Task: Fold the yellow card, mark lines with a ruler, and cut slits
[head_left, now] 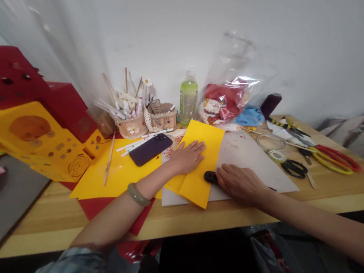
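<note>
My left hand (188,157) lies flat with its fingers stretched out on a folded sheet of yellow card (208,135). This card rests at a slant over a pale grey board (247,160). Close to the card's lower right edge, my right hand (240,182) is closed around a black tool (210,176). Only the tool's rounded end shows past the fingers, so its kind cannot be made out. Left of my left hand, a dark phone (151,149) lies on more yellow card (96,179), beside several white markers (134,146).
Yellow and red paper boxes (66,104) stand at the left. Along the wall are a basket of pens (131,127), a green drink bottle (188,97) and a plastic bag (226,98). Black scissors (294,168), red-and-yellow-handled pliers (335,160) and a tape roll (277,156) lie at the right.
</note>
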Demonstrator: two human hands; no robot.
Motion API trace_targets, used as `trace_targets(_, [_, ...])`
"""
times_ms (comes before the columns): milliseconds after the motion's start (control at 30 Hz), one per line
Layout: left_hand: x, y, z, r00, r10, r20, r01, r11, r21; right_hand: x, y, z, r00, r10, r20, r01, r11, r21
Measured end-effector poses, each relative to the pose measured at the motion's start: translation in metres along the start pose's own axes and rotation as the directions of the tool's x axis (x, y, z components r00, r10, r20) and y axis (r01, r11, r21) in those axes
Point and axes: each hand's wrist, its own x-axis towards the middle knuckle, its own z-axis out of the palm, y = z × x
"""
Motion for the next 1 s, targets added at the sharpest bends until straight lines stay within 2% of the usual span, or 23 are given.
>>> trace_targets(167, [-0.001, 0.0, 0.0, 1.0, 0.002, 0.004, -0.002, 1.0, -0.019, -0.016, -0.017, 0.003, 0.988, -0.128, -0.089, 0.13, 0.991, 0.019])
trace_targets(400, [-0.002, -0.001, 0.0, 1.0, 0.009, 0.002, -0.009, 0.999, -0.03, -0.003, 0.006, 0.011, 0.972, -0.134, -0.192, 0.139, 0.99, 0.014])
trace_targets(567, [-0.001, -0.002, 0.0, 1.0, 0.014, -0.003, -0.014, 1.0, -0.012, -0.017, -0.018, 0.01, 0.923, -0.305, -0.236, 0.316, 0.949, 0.01])
trace_targets(700, [0.0, -0.003, 0.001, 1.0, 0.024, -0.006, -0.024, 1.0, -0.006, -0.022, -0.027, 0.006, 0.912, -0.363, -0.192, 0.374, 0.927, 0.02])
trace_targets(767, [0.0, -0.004, 0.001, 1.0, 0.026, -0.004, -0.026, 1.0, -0.01, -0.018, -0.022, 0.003, 0.929, -0.343, -0.139, 0.351, 0.936, 0.035])
trace_targets(833, [0.0, -0.003, 0.001, 1.0, 0.026, 0.001, -0.026, 1.0, -0.012, -0.009, -0.012, 0.001, 0.959, -0.273, -0.075, 0.277, 0.96, 0.044])
trace_targets(933, [0.0, -0.001, 0.0, 1.0, 0.021, 0.005, -0.021, 1.0, -0.01, 0.009, 0.01, 0.0, 0.995, -0.1, 0.016, 0.099, 0.995, 0.031])
trace_targets(1000, [0.0, 0.0, -0.001, 1.0, 0.019, 0.007, -0.019, 1.0, -0.007, 0.023, 0.029, 0.002, 0.998, 0.01, 0.063, -0.011, 1.0, 0.012])
